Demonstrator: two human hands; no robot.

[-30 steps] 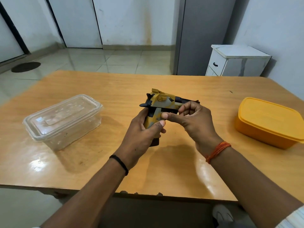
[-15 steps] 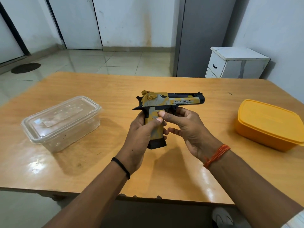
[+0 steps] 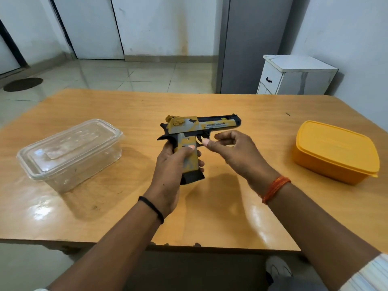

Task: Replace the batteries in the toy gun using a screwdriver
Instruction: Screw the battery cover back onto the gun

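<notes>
I hold the toy gun (image 3: pixel 196 131) above the middle of the table (image 3: pixel 134 106), barrel pointing right. My left hand (image 3: pixel 171 166) is clamped round its grip, thumb pressed on the side panel. My right hand (image 3: pixel 233 150) sits just right of the gun by the trigger guard, fingers loosely curled, holding nothing. Left of the gun stands a clear lidded box (image 3: pixel 71 152); right of it, a yellow lidded box (image 3: pixel 336 150). No screwdriver or battery is in view. I judge this the inspection step: locating the battery cover. The next move calls for fetching the screwdriver, possibly from a box.
</notes>
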